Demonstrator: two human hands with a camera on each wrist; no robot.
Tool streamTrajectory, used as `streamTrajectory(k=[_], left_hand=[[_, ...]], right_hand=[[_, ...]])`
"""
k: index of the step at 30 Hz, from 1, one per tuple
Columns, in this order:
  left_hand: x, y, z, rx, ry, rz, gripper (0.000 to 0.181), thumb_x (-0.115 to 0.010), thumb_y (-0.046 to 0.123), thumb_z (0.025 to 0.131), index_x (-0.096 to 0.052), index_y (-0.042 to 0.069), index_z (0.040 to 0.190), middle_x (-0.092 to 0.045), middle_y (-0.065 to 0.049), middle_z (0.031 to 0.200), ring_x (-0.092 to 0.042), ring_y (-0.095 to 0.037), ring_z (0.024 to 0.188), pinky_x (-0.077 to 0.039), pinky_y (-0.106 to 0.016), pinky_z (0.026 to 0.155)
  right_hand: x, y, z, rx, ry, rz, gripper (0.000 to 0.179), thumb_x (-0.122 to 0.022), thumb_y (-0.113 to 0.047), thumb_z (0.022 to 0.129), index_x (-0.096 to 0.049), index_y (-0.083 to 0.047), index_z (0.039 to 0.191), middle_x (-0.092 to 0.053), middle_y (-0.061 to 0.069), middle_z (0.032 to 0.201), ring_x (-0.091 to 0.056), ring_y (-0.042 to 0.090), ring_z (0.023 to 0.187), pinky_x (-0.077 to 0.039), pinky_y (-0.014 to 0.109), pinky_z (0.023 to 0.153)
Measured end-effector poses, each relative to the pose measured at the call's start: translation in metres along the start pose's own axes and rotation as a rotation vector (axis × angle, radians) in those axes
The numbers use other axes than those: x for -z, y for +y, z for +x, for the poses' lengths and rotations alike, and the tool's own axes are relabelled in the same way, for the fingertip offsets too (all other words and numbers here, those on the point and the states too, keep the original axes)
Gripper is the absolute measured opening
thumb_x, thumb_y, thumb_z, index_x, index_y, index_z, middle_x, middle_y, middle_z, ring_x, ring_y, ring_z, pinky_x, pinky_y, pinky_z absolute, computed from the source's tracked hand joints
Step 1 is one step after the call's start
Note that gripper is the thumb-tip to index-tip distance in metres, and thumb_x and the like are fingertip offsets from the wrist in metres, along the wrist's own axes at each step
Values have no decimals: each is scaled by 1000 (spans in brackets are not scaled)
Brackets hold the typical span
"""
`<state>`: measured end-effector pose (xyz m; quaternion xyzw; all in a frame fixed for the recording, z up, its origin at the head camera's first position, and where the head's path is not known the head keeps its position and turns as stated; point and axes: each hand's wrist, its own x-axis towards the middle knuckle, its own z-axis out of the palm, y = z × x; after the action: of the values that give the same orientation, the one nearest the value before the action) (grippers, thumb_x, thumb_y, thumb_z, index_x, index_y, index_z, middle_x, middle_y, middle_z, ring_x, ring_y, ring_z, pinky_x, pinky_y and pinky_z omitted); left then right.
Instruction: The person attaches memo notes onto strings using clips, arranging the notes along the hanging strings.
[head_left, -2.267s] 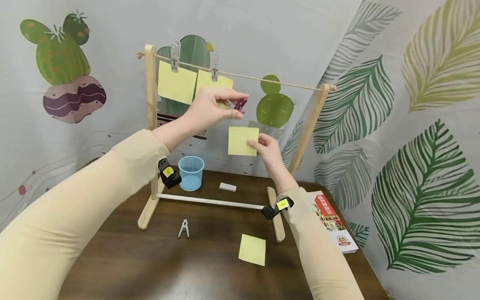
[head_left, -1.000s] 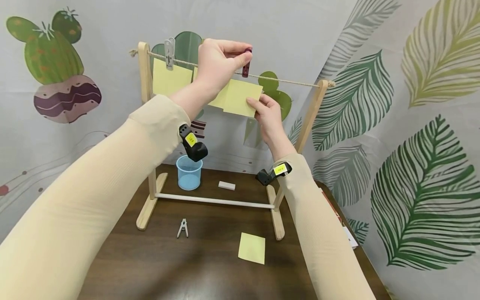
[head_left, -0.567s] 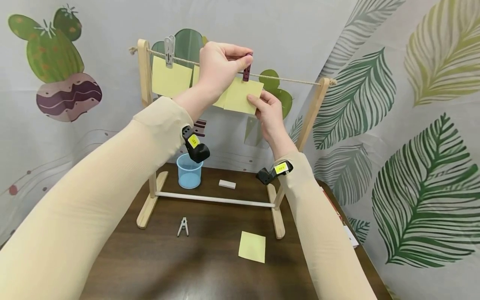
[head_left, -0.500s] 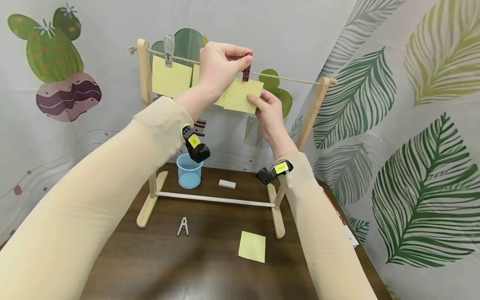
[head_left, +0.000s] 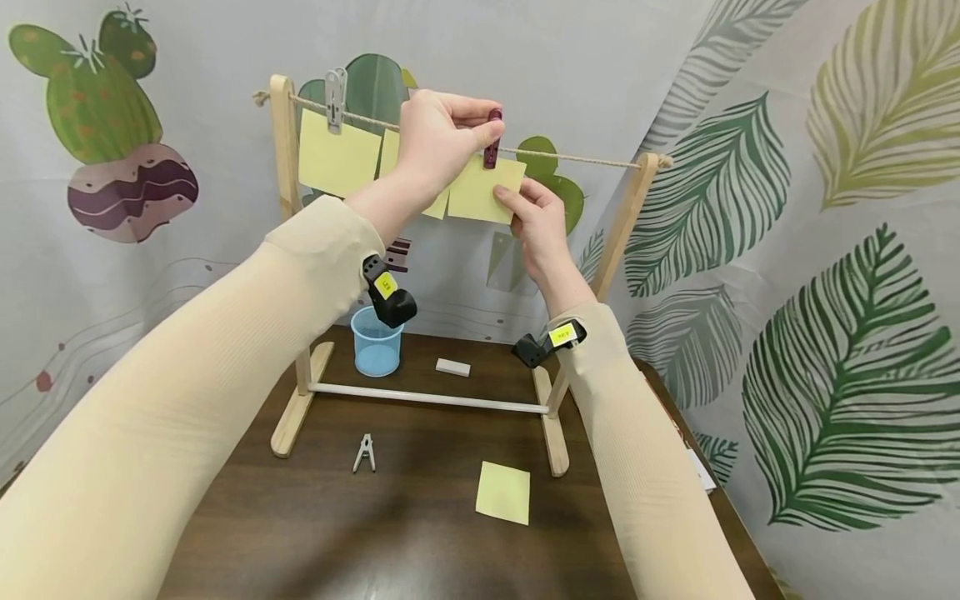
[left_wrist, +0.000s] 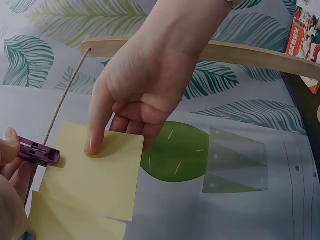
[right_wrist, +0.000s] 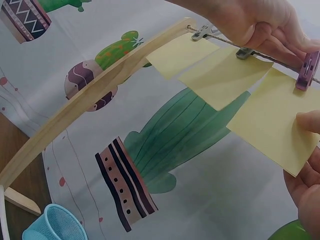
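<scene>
Two yellow notes [head_left: 340,154] hang toward the rope's [head_left: 577,157] left end; the left hand [head_left: 438,137] pinches a purple clothespin [head_left: 492,142] at a third note's [head_left: 480,193] top edge, the right hand [head_left: 542,221] its side. A fourth note [head_left: 503,493] and gray clothespin [head_left: 364,448] lie unused, the note nearer the table's [head_left: 405,550] right edge.

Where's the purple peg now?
In the head view, the purple peg is high, just right of centre, in the grip of the left hand, across the rope at the top edge of a note.
</scene>
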<state>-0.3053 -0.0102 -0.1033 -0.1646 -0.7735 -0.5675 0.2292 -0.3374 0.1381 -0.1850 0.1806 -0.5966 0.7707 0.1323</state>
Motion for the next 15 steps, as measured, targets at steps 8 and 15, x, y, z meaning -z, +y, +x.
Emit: streamTrajectory(k=[8, 15], left_hand=[[3, 0, 0, -21, -46, 34, 34, -76, 19, 86, -72, 11, 119, -73, -6, 111, -71, -9, 100, -52, -18, 88], [4, 1, 1, -42, -78, 28, 37, -75, 18, 87, -69, 6, 121, -71, -9, 116, -69, -10, 104, -53, -18, 88]], right_hand=[[1, -1, 0, 4, 6, 4, 19, -62, 1, 92, -69, -14, 83, -70, -6, 78, -64, 6, 70, -50, 18, 65], [2, -2, 0, -3, 0, 12, 17, -61, 1, 92, -69, -13, 85, -69, -4, 80, -64, 7, 71, -49, 19, 65]])
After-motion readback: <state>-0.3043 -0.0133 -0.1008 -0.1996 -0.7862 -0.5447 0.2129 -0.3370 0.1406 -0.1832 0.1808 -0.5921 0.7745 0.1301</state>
